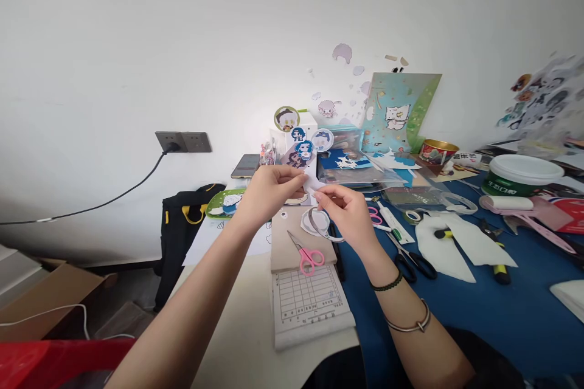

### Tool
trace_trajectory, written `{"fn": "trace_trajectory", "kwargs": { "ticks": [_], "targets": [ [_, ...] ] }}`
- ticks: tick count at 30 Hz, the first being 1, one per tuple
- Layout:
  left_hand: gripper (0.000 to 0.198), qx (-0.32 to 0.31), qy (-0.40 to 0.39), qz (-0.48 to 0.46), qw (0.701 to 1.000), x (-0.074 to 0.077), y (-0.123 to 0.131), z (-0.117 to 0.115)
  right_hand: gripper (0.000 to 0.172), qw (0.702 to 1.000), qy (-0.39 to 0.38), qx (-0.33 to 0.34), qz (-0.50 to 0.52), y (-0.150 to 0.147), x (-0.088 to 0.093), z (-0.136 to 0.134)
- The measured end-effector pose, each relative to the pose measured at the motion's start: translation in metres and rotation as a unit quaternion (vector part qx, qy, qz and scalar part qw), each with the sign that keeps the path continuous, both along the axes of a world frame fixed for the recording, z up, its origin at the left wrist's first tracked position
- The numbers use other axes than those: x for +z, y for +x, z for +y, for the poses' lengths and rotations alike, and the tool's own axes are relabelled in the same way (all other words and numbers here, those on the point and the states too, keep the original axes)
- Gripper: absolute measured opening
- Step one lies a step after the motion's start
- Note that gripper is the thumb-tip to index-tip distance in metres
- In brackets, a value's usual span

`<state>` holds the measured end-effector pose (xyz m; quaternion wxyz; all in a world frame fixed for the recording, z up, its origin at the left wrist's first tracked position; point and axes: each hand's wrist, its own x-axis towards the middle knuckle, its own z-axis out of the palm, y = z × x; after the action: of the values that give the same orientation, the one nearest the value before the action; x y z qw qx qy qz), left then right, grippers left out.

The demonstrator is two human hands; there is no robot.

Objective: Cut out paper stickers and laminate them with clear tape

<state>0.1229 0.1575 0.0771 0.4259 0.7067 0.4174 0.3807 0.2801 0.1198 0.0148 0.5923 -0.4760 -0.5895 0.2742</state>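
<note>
My left hand [270,193] and my right hand [347,214] are raised over the table, close together. Between their fingertips is a small white piece of paper [312,183], pinched from both sides. Below them, on a beige board [283,237], lie small scissors with pink handles [311,260]. A white paper cutout [314,223] rests partly behind a clear ring-shaped strip [335,236] near my right wrist. Beyond my hands, round stickers with cartoon figures [303,149] stand against a white box.
A printed form pad [310,307] lies nearest me. Black-handled scissors [413,261], a white tube [396,223] and white paper pieces [444,249] are on the blue tabletop at right. A green-and-white tub [520,176] stands further right. A phone [245,166] lies at back left.
</note>
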Motion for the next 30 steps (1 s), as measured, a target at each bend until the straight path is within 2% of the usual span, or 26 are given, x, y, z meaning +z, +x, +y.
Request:
{"fn": "trace_trajectory", "kwargs": {
  "ticks": [8,30],
  "targets": [
    [0.027,-0.019,-0.043,-0.034,0.998,-0.0039,0.0003,0.0035,0.018,1.0,-0.014,0.016,0.017,-0.0004,-0.0005,0.0016],
    [0.024,-0.012,-0.042,-0.022,0.999,0.0003,0.0041,-0.0023,0.018,1.0,-0.028,0.009,0.005,-0.0001,0.0043,-0.0013]
  ]
}}
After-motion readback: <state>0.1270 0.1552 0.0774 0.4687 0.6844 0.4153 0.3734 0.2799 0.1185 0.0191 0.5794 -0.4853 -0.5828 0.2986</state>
